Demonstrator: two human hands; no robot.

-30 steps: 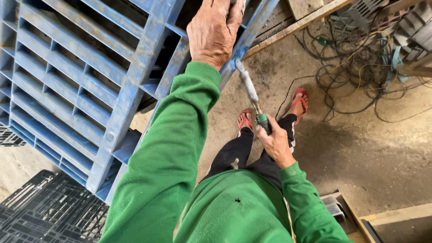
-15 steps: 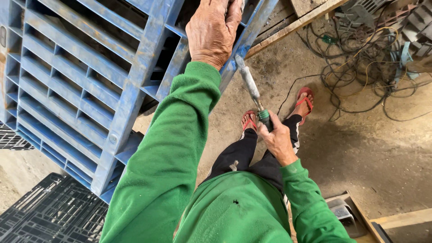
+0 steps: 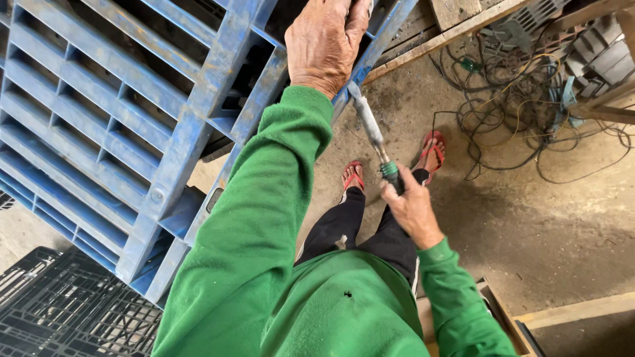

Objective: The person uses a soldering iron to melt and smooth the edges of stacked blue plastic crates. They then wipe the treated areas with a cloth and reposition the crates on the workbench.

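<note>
On the pallet (image 3: 132,112) edge, my left hand (image 3: 324,43) grips tight. My right hand (image 3: 411,208) clasps the tool (image 3: 372,132), tip touching the pallet.

The left hand (image 3: 324,43) grips the tilted blue pallet (image 3: 132,125) while the right hand (image 3: 411,208) holds a metal-tipped tool (image 3: 370,129) against it.

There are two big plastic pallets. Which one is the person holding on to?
The blue pallet, standing tilted on edge. The left hand grips its top edge. The black pallet lies flat at the lower left, touched by neither hand.
</note>
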